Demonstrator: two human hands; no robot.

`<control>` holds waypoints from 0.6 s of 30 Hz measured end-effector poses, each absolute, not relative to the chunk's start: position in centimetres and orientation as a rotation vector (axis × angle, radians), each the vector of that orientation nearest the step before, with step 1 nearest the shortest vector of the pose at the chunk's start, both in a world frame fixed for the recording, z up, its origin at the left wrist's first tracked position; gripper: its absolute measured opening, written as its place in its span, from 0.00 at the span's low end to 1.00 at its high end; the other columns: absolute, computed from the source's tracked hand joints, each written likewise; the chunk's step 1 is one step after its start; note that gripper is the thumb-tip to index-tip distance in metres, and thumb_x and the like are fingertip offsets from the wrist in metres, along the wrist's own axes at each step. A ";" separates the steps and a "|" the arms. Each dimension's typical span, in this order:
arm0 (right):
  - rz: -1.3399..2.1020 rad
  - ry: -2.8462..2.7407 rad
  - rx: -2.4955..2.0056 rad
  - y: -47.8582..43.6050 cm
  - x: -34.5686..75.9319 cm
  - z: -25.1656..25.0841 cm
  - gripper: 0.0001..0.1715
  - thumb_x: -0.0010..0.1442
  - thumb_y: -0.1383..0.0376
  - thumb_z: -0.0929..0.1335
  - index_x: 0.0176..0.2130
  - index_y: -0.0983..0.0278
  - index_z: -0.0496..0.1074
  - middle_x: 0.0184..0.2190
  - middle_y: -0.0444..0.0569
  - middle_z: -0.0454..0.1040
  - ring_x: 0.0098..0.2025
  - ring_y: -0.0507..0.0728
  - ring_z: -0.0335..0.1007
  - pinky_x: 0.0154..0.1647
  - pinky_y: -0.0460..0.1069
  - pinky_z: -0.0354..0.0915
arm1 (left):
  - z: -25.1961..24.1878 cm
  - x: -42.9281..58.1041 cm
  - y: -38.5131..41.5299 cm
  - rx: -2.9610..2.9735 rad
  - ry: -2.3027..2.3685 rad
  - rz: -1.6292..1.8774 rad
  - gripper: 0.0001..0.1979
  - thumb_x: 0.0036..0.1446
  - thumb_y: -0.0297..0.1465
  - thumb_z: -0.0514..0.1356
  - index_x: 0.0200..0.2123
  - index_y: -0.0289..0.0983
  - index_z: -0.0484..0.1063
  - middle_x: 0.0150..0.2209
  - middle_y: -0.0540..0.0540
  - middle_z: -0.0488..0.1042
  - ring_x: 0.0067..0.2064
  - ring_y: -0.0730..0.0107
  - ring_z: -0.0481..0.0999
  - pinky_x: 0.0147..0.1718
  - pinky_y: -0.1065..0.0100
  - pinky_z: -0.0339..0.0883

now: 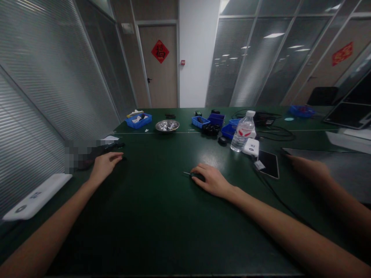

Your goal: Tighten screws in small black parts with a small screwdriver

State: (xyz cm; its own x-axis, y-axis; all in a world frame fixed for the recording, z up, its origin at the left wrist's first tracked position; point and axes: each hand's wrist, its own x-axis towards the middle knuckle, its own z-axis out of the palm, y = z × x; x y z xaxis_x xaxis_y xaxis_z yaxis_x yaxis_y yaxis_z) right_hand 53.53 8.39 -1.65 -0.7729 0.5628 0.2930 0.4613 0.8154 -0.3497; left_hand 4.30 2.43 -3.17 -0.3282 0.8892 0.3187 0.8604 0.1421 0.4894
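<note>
On the right side of the dark green table (162,216), my right hand (211,179) is closed round the black handle of a small screwdriver (198,177). Its thin metal shaft points left, low over the tabletop. My left hand (106,166) is at the left, its thumb and fingers brought together in a pinch; whatever lies between the fingertips is too small or dark to name. Just beyond it are dark items (116,145) near the table's left edge, partly covered by a pixelated patch.
A metal dish (167,126), blue trays (139,120) and black round parts (211,129) stand further back. A water bottle (243,132), white device (251,147), phone (269,163) and cable are right. Another person's hand (310,170) reaches in at far right. A white device (37,197) lies left.
</note>
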 end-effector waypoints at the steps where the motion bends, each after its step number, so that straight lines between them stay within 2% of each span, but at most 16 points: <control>1: 0.367 -2.614 -0.772 8.4 53.5 -1.6 0.14 0.69 0.60 0.65 0.51 0.61 0.72 0.44 0.50 0.74 0.44 0.57 0.70 0.43 0.52 0.66 | -3.1 4.3 2.4 1.788 2.340 0.949 0.19 0.57 0.42 0.61 0.47 0.40 0.81 0.48 0.43 0.82 0.48 0.53 0.80 0.51 0.60 0.70; 6: 0.382 -2.619 -0.778 8.4 53.5 -1.7 0.14 0.69 0.60 0.65 0.51 0.61 0.72 0.44 0.50 0.73 0.43 0.57 0.70 0.42 0.51 0.66 | -2.9 4.7 2.3 1.781 2.346 1.035 0.15 0.57 0.41 0.61 0.42 0.42 0.82 0.48 0.45 0.82 0.50 0.53 0.79 0.54 0.59 0.69; 9: 0.387 -2.615 -0.766 8.6 53.5 -2.0 0.14 0.69 0.60 0.65 0.51 0.61 0.72 0.44 0.50 0.73 0.43 0.57 0.70 0.43 0.52 0.67 | -2.5 5.0 2.1 1.668 2.353 1.221 0.15 0.58 0.40 0.61 0.45 0.40 0.81 0.50 0.44 0.81 0.51 0.54 0.79 0.55 0.59 0.69; 13: 0.376 -2.617 -0.751 8.8 53.4 -2.4 0.15 0.69 0.59 0.65 0.52 0.61 0.72 0.44 0.51 0.73 0.43 0.58 0.70 0.44 0.53 0.67 | -2.1 4.5 2.1 1.458 2.295 1.368 0.22 0.60 0.39 0.60 0.52 0.34 0.76 0.47 0.40 0.81 0.44 0.59 0.82 0.48 0.61 0.74; 18: 0.373 -2.620 -0.743 8.8 53.5 -2.4 0.15 0.69 0.59 0.65 0.52 0.61 0.72 0.45 0.51 0.73 0.44 0.58 0.70 0.43 0.53 0.67 | -2.6 3.5 2.4 1.420 2.215 1.268 0.19 0.57 0.36 0.63 0.49 0.34 0.79 0.43 0.40 0.83 0.42 0.60 0.83 0.46 0.63 0.75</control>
State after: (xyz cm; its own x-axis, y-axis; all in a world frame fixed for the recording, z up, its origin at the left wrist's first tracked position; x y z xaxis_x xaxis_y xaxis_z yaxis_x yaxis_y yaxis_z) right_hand 53.52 8.79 -2.39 -0.7834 0.5475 0.2943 0.4435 0.8241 -0.3524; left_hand 3.49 2.39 -2.64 -0.5088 0.8235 0.2510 0.6334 0.1606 0.7569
